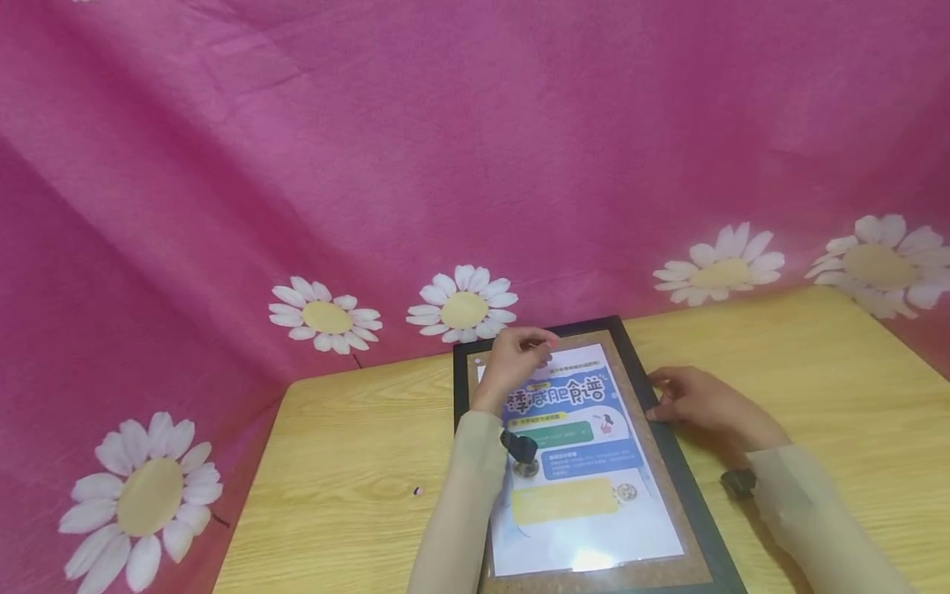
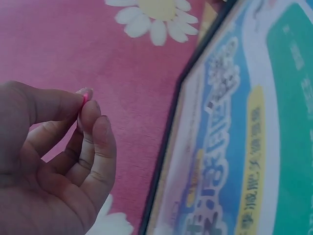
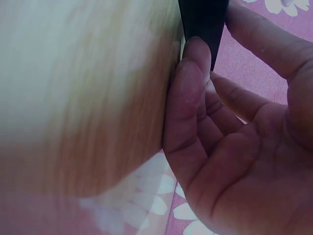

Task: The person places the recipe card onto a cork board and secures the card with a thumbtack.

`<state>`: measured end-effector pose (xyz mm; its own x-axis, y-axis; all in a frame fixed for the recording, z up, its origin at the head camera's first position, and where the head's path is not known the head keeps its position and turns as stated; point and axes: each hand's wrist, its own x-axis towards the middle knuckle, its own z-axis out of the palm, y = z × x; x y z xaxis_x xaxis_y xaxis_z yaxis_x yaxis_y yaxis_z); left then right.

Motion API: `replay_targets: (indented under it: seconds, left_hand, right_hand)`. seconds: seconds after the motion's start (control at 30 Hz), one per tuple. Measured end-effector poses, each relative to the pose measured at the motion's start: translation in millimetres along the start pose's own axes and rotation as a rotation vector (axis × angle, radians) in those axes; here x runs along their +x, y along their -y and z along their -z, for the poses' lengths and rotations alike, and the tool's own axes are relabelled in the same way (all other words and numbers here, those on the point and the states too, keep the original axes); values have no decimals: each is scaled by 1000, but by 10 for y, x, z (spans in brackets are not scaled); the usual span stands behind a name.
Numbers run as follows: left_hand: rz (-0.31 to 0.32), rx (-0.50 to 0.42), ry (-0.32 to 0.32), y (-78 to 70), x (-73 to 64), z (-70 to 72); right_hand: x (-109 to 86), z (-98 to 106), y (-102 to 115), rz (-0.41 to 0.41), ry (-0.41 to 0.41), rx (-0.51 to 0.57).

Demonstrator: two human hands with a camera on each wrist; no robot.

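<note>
From where I stand, it comes down to a short span at the far end of the cork board. The left hand reaches over the poster and has a tiny pink pin squeezed between thumb and fingertip; so small is it that most of it is hidden in the grip, and I can't make out which way its point faces. The other fingers of that hand bend loosely beneath.

The pin is above the board's far edge, about midway along it, beyond the poster's top line of print. Seen from the left wrist, the grip looks to be apart from the board, which lies off to one side, so the cork appears to be below the pin rather than touching it.

The board lies flat on the counter, its long axis running away from the person toward the pink curtain and slanting a little leftward at the far end. The poster follows that same line.

The left hand is much the nearer to that far edge. The right hand is further back, outside the long right side, its narrow grip holding the black frame with fingers to either side of the rim.
</note>
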<state>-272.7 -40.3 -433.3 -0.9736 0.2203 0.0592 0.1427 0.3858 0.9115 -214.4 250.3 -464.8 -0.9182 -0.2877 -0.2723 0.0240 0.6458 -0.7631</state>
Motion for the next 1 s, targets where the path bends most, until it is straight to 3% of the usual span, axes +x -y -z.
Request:
replay_targets:
  seconds: [0.2,0.43,0.6,0.73,1.0]
  left_hand:
    - [26,12,67,-75,178,-62]
    - [11,-126,62,-206,452,-137]
    - [82,-177,35,-144,539,-214]
    - [87,-207,52,-89,598,-286]
    - [108,-123,86,96,681,-414]
  right_hand:
    - [8,51,-24,-12,3,6]
    - [4,56,-1,-30,-6,60]
    - [22,38,17,5,1,66]
    - [21,45,11,-16,-15,51]
    - [5,-14,-24,-61,-4,110]
